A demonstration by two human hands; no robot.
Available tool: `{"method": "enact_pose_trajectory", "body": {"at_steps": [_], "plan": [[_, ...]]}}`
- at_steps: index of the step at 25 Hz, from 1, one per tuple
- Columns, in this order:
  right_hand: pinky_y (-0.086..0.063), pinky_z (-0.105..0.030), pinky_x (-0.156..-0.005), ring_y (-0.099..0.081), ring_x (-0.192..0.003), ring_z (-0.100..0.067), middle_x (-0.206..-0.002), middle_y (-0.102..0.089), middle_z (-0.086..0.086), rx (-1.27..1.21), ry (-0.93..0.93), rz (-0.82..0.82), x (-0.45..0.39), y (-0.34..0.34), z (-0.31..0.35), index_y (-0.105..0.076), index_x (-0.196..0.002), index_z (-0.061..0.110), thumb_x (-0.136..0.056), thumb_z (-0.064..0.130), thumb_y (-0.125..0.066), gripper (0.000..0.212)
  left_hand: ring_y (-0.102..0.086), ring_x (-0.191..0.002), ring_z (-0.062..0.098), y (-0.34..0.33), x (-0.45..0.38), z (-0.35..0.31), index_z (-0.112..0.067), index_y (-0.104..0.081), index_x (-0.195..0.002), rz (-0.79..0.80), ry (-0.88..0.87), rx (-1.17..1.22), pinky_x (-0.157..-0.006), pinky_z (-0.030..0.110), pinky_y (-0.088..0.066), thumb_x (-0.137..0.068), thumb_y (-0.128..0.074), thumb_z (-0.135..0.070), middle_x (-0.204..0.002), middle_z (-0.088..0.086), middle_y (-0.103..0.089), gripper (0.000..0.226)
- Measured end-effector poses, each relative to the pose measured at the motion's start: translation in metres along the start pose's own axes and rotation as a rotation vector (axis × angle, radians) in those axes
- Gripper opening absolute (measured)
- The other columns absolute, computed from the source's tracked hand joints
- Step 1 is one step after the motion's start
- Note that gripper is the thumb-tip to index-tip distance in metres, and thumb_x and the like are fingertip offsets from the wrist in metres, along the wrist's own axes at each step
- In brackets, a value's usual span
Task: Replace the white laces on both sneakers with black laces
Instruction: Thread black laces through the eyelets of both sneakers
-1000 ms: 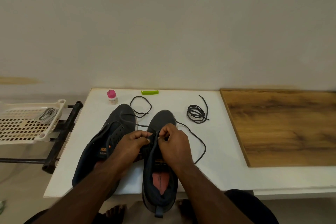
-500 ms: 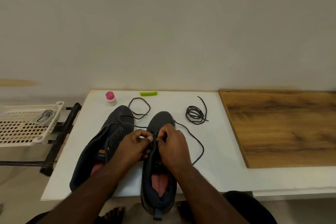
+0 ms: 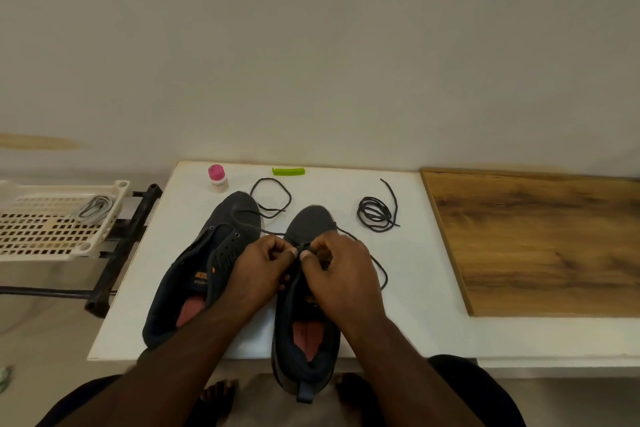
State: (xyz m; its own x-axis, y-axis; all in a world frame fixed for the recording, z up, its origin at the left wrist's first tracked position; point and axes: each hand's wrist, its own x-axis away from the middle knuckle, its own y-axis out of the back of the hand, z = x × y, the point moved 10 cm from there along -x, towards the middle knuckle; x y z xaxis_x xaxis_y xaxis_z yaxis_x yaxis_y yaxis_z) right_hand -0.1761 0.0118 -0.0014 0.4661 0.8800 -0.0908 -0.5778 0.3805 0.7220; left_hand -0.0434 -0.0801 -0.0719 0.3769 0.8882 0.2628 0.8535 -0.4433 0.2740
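Black lace being threaded: thin dark cord (image 3: 375, 262) running through the lowest eyelets of the right-hand dark grey fabric sneaker (image 3: 304, 315), its loose lengths trailing onto the white tabletop (image 3: 408, 288).
Left hand: left hand (image 3: 258, 270), fingers curled, pinching at the eyelet row.
Right hand: right hand (image 3: 341, 276), thumb and fingers likewise pinched there; whether on cord or eyelet flap, I cannot tell.
Handling: light, limp, likely to slip; best taken just behind its stiff tip.
Second sneaker: unlaced dark grey sneaker (image 3: 204, 263), just beside.
Spare lace: coiled black cord (image 3: 375, 217), well apart.
White laces: pale bundle (image 3: 95, 208) in the cream slotted plastic tray (image 3: 52, 236).
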Motion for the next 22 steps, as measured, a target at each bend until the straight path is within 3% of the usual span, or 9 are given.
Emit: {"method": "enact_pose_trajectory", "body": {"at_steps": [2,6,12,15,18,22], "plan": [[-0.048,-0.035,-0.075,-0.054,-0.092,-0.013,-0.091,-0.066,0.012,0.144,0.041,0.119,0.016,-0.010,0.009,-0.063,-0.101,0.034,-0.089,0.055,-0.048,0.028,-0.064,-0.058,0.011,-0.001,-0.001,0.002,-0.017,-0.068,-0.080,0.013,0.029,0.027,-0.054,0.029,-0.055,-0.091,-0.067,-0.017,-0.068,0.005,-0.071,0.011],[-0.043,-0.037,-0.086,-0.049,-0.105,-0.019,-0.109,-0.067,0.010,0.268,0.076,0.199,0.027,-0.021,0.019,-0.059,-0.123,0.036,-0.097,0.048,-0.038,0.035,-0.067,-0.065,0.017,-0.001,0.000,0.003,-0.014,-0.071,-0.082,0.037,0.095,0.085,-0.058,0.030,-0.058,-0.092,-0.066,-0.014,-0.077,0.012,-0.072,0.010],[-0.040,-0.037,-0.085,-0.048,-0.106,-0.021,-0.102,-0.066,0.004,0.336,0.030,0.271,0.025,-0.029,0.017,-0.062,-0.111,0.032,-0.096,0.048,-0.038,0.032,-0.065,-0.065,0.016,0.011,0.007,-0.012,-0.012,-0.067,-0.078,-0.051,0.042,-0.016,-0.058,0.029,-0.057,-0.095,-0.061,-0.014,-0.070,0.006,-0.070,0.018],[-0.042,-0.036,-0.086,-0.050,-0.108,-0.021,-0.103,-0.067,0.003,0.319,0.023,0.277,0.018,-0.030,0.015,-0.065,-0.112,0.032,-0.095,0.048,-0.042,0.033,-0.070,-0.076,0.013,0.029,0.011,-0.022,-0.013,-0.065,-0.085,-0.158,-0.047,-0.055,-0.063,0.029,-0.059,-0.095,-0.056,-0.016,-0.078,0.001,-0.072,0.014],[-0.046,-0.038,-0.092,-0.052,-0.111,-0.021,-0.110,-0.068,0.003,0.309,0.000,0.289,0.011,-0.033,0.011,-0.066,-0.118,0.031,-0.097,0.049,-0.044,0.035,-0.073,-0.083,0.013,0.036,0.015,-0.026,-0.009,-0.060,-0.095,-0.213,-0.057,0.149,-0.064,0.027,-0.058,-0.100,-0.050,-0.017,-0.089,0.005,-0.074,0.014],[-0.050,-0.041,-0.094,-0.051,-0.111,-0.022,-0.113,-0.066,0.003,0.257,0.009,0.292,0.009,-0.036,0.013,-0.061,-0.120,0.031,-0.098,0.039,-0.046,0.027,-0.075,-0.088,0.024,0.037,0.017,-0.027,-0.004,-0.054,-0.100,-0.201,-0.057,0.430,-0.066,0.033,-0.060,-0.104,-0.044,-0.018,-0.091,0.014,-0.073,0.018]]}}
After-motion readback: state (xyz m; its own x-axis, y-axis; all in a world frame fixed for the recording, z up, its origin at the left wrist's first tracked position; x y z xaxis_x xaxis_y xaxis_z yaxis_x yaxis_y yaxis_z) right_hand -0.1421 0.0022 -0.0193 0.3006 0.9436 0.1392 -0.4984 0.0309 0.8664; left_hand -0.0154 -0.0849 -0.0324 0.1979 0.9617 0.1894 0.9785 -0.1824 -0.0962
